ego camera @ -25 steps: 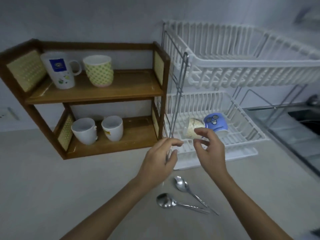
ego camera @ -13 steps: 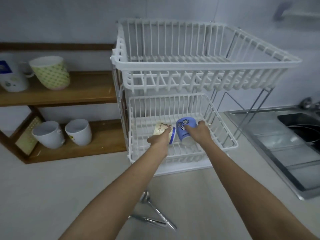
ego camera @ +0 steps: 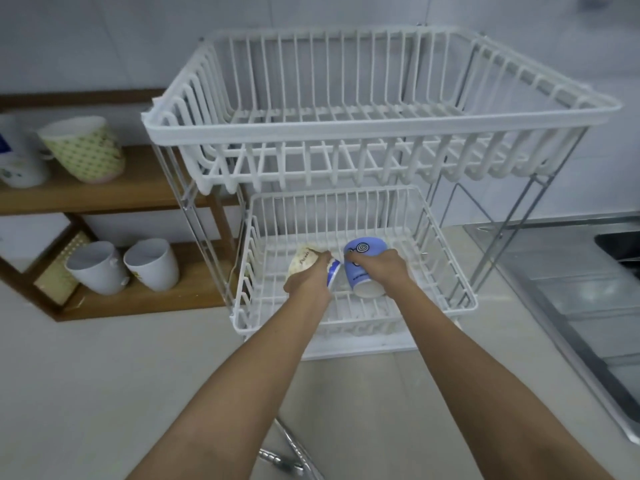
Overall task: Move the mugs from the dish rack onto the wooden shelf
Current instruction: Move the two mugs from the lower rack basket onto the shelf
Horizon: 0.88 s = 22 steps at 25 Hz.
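Note:
Two mugs lie in the lower basket of the white two-tier dish rack (ego camera: 349, 325). My left hand (ego camera: 310, 282) grips the cream mug (ego camera: 303, 261), which lies on its side with a blue-rimmed mouth toward the centre. My right hand (ego camera: 381, 268) holds the blue mug (ego camera: 362, 265) with a spiral drawing, tilted with its mouth toward me. The wooden shelf (ego camera: 138, 192) stands left of the rack. Its upper board carries a white printed mug (ego camera: 19, 157) and a green-patterned mug (ego camera: 85, 148). Its lower board has two white mugs (ego camera: 98, 268) (ego camera: 152, 263).
The rack's upper basket (ego camera: 346, 133) overhangs the lower one and holds nothing. A steel sink and drainboard (ego camera: 571, 289) lie to the right. Spoon handles (ego camera: 287, 459) rest on the pale counter near the bottom edge, between my forearms.
Both hands reached from above the counter into the lower basket and closed on the two mugs. The blue mug has tipped toward me. The view has swung right and closer to the rack.

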### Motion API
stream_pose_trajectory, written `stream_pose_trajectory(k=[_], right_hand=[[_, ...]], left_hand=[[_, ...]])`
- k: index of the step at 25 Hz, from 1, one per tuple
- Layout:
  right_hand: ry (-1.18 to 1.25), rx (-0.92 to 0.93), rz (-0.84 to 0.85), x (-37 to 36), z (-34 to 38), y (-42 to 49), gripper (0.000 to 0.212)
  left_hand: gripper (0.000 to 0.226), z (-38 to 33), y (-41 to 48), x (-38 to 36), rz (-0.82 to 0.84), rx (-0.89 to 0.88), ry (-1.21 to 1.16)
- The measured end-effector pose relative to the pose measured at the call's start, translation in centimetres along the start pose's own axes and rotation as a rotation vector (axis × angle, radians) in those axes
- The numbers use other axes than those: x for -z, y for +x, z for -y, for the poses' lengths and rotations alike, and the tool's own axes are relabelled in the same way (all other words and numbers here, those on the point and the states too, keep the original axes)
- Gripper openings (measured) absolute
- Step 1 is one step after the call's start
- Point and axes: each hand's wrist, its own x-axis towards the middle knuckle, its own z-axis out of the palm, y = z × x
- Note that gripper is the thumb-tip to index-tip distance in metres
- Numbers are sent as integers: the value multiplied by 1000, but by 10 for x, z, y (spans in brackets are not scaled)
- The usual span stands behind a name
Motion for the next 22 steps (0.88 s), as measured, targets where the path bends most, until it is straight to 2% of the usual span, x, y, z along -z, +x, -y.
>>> stream_pose_trajectory(k=[4,7,10,11,13,14,16,19,22], right_hand=[[113,76,12,4,-7,-4,79],[261,165,8,17,-7,-22,75],[382,308,111,33,-4,-58,53],[414,347,151,35,-4,-73,47],[467,389,191,34,-1,-104,53],[497,405,199,31,0,-119,56],[559,467,244,16,7,-149,49],[596,549,340,-17,29,-192,49],[587,602,388,-68,62,-228,64]], left_hand=[[69,-1,0,21,74,-58,64],[49,-12,-13,54,169,-169,197],[34,-20,-34,107,336,-320,380],[33,-21,-43,127,419,-349,420],[38,-25,-57,168,568,-381,420],[39,-26,-62,189,621,-387,400],[41,-33,-65,233,689,-417,403],[49,-52,-60,289,698,-492,438],[56,-82,-42,332,568,-589,435]])
